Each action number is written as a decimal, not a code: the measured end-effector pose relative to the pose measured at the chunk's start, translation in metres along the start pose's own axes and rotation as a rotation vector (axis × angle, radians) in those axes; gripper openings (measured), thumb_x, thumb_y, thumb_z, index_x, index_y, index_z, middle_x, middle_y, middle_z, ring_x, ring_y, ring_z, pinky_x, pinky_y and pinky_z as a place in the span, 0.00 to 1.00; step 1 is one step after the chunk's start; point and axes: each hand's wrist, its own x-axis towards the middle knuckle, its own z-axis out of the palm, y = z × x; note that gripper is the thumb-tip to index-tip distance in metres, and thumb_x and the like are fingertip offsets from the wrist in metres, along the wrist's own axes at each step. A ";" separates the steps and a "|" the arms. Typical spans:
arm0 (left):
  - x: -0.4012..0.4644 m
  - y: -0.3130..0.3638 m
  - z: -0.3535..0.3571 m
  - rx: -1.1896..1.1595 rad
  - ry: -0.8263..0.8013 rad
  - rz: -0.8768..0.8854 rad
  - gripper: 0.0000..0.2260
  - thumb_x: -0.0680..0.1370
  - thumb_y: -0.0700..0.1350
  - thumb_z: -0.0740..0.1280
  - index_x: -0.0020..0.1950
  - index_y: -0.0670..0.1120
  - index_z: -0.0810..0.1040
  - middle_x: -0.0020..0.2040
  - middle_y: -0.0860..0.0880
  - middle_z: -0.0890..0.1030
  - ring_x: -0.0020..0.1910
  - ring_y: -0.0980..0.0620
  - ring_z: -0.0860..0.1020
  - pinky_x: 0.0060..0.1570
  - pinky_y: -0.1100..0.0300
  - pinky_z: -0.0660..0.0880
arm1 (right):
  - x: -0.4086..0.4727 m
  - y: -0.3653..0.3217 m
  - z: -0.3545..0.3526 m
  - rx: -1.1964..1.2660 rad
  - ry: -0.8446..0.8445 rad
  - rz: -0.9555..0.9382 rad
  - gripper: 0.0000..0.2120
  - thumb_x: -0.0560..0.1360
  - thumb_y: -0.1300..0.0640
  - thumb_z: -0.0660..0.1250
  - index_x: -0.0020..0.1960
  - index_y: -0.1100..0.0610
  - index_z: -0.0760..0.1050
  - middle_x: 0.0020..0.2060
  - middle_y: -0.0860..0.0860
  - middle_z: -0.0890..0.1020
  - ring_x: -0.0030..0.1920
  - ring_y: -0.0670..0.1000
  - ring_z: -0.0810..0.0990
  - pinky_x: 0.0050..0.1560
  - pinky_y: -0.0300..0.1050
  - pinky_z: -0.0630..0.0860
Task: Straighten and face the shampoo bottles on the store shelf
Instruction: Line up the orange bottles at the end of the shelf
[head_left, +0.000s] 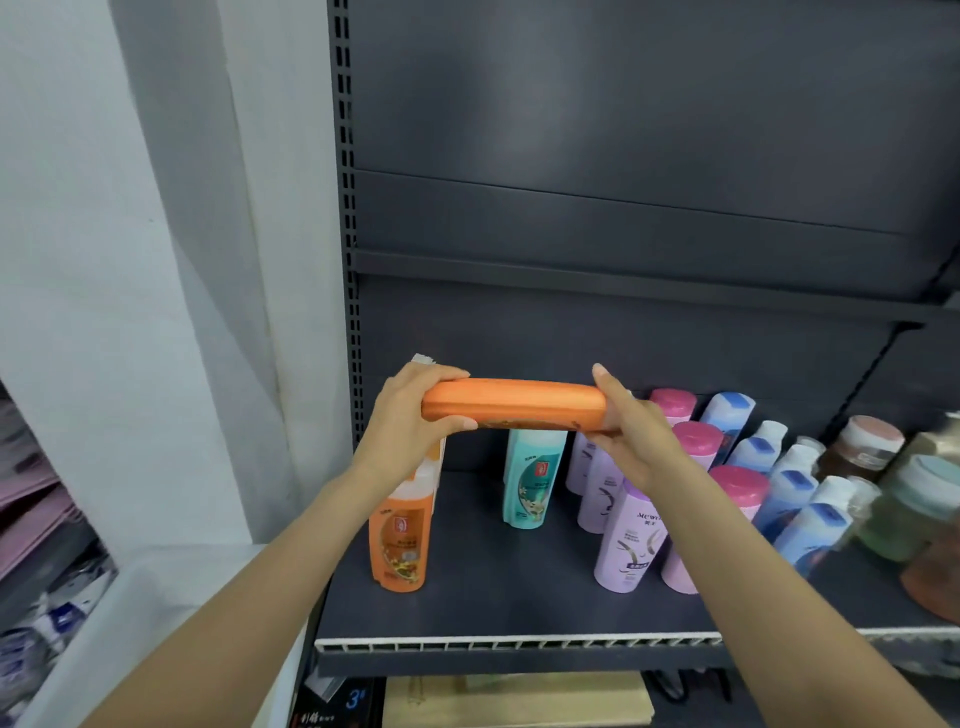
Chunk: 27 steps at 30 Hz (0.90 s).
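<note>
Two hands, left hand (410, 415) and right hand (631, 436), grasp opposite ends of an orange shampoo bottle (511, 402) held horizontally above the dark shelf (519, 597), over the upright orange (401, 535), teal (532, 478) and lilac bottles (626, 540).

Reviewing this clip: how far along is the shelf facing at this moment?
Mid-job. Done: the purple bottles and blue bottles stand upright in rows. In hand: both the left hand and right hand hold an orange bottle sideways above the shelf. Left: standing it, probably by the upright orange bottle.
</note>
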 end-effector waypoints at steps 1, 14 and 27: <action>-0.001 -0.001 0.000 0.031 0.024 0.026 0.23 0.69 0.46 0.75 0.62 0.56 0.74 0.58 0.57 0.70 0.59 0.53 0.68 0.60 0.60 0.66 | 0.000 0.001 0.001 0.053 0.003 0.027 0.32 0.72 0.50 0.72 0.66 0.66 0.65 0.59 0.61 0.76 0.56 0.55 0.79 0.53 0.49 0.79; -0.004 -0.016 0.001 0.444 0.080 0.275 0.34 0.61 0.36 0.78 0.64 0.49 0.71 0.60 0.49 0.72 0.60 0.51 0.64 0.49 0.54 0.77 | -0.005 0.011 0.001 0.363 -0.228 -0.067 0.21 0.75 0.67 0.65 0.67 0.61 0.69 0.56 0.60 0.81 0.52 0.54 0.83 0.51 0.48 0.81; 0.001 -0.004 -0.011 -0.018 -0.079 0.004 0.23 0.70 0.49 0.75 0.64 0.54 0.76 0.54 0.57 0.77 0.50 0.60 0.76 0.50 0.65 0.73 | 0.002 0.005 -0.001 0.299 -0.181 -0.086 0.24 0.76 0.55 0.65 0.68 0.65 0.67 0.54 0.55 0.81 0.56 0.51 0.80 0.61 0.57 0.75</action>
